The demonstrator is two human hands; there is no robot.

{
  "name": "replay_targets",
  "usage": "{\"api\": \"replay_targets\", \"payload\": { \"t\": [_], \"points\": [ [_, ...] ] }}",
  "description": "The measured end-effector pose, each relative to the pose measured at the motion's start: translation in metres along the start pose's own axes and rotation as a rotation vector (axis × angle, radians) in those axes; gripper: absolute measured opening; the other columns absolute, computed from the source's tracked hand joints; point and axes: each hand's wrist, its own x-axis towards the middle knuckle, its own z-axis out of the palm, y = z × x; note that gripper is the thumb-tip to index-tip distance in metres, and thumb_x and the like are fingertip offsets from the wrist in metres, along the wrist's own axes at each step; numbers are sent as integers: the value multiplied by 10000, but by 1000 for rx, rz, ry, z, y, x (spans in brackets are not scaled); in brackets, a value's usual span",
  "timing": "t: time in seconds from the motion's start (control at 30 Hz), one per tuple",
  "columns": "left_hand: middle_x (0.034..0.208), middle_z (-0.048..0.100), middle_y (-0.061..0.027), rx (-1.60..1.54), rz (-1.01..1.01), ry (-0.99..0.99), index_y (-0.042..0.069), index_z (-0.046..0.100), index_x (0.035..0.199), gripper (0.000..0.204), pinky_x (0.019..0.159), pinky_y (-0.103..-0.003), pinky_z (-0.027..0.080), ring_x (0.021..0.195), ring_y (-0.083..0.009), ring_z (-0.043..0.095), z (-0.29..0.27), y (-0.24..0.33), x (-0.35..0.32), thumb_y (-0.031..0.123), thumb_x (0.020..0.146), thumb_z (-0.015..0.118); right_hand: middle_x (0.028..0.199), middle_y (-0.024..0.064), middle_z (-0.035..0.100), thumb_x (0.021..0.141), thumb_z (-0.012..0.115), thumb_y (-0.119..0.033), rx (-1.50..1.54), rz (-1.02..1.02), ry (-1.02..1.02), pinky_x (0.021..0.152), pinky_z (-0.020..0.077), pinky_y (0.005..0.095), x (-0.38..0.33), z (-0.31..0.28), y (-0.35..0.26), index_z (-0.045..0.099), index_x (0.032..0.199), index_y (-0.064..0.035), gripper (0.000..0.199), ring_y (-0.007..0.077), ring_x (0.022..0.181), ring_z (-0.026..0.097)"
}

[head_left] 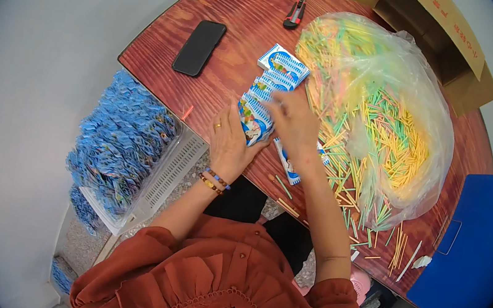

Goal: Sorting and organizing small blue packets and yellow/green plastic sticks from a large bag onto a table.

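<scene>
My left hand [229,141] is closed around a small blue-and-white printed packet [255,124], thumb along its lower edge. Over its upper right side, my right hand [296,120] hovers with bent fingers; motion smears the fingertips, so whether they grip anything does not show. More blue-and-white packets [284,63] lie in an overlapping row beyond, running away from me. Partly under my right wrist, another such packet [287,162] rests near the table's edge. Beside my right forearm, thin coloured sticks [343,178] in yellow, green and pink spill across the wood.
A large clear plastic bag [437,148] full of sticks fills the table's right side, with an open cardboard box [448,43] behind. A phone [199,48] and a box cutter [295,13] lie farther back. At left stands a bin [163,171] heaped with blue packets [124,138].
</scene>
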Motion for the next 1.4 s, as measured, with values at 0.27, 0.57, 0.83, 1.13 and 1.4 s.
{"api": "replay_targets", "payload": {
  "t": [0.27, 0.57, 0.83, 1.13, 1.4],
  "points": [
    [1191, 445, -277, -72, -36, 40, -112, 210, 1407, 1077, 958, -482, 372, 1113, -422, 439, 17, -2, 10, 340, 660, 840, 1058, 232, 644, 856, 652, -280, -207, 169, -170, 875, 459, 412, 84, -13, 42, 620, 1110, 24, 397, 360, 992, 620],
    [1287, 410, -252, -165, -40, 142, -22, 277, 1369, 1000, 1030, -480, 334, 1237, -414, 385, 20, 1, 14, 260, 619, 875, 824, 7, 594, 907, 618, -181, 302, 144, -274, 562, 434, 237, 55, -6, 39, 588, 975, -22, 175, 56, 724, 529],
    [1318, 436, -215, -356, 18, 178, 11, 236, 1409, 1037, 1051, -474, 314, 1258, -390, 401, -6, -7, 0, 180, 606, 870, 972, 158, 653, 937, 548, -163, 273, 48, -21, 750, 458, 366, -19, 9, -16, 590, 1057, -19, 192, 325, 858, 618],
    [1176, 529, -203, -408, -20, 140, 4, 382, 1334, 865, 944, -459, 403, 1089, -389, 519, 3, -22, -5, 191, 620, 833, 1166, 183, 492, 722, 790, -276, 421, 75, -308, 973, 410, 371, -25, 4, -28, 427, 1295, 31, 744, 288, 1117, 513],
    [1178, 513, -216, -401, 72, 170, -30, 324, 1354, 814, 991, -452, 393, 1116, -407, 497, 10, -23, -4, 112, 674, 749, 1116, 178, 552, 724, 775, -108, 253, 154, -252, 907, 443, 366, -29, 13, -50, 486, 1214, 25, 584, 284, 1047, 556]
  ]
}}
